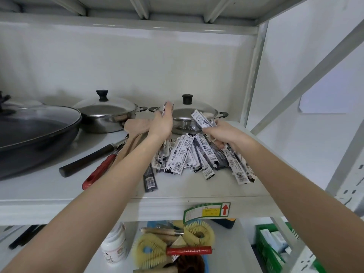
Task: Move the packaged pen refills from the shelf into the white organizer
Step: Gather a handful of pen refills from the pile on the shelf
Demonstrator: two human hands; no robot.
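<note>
A pile of packaged pen refills (189,154), black-and-white sleeves with barcodes, lies fanned out on the white shelf (197,188) in front of a steel pot. My left hand (162,124) is raised over the pile's left side and holds a refill packet whose top sticks up past the fingers. My right hand (224,134) is at the pile's right side, gripping a bunch of refill packets (202,120) that stick up and also hang down below the hand. The white organizer is not in view.
Two lidded steel pots (107,115) (189,113) stand at the back. A black wok (33,131) sits at left, with wooden spatulas (136,131) and a red-handled utensil (98,172) beside it. Below are brushes (175,245), a white jar (115,245) and a green basket (269,251). A shelf upright (254,66) stands at right.
</note>
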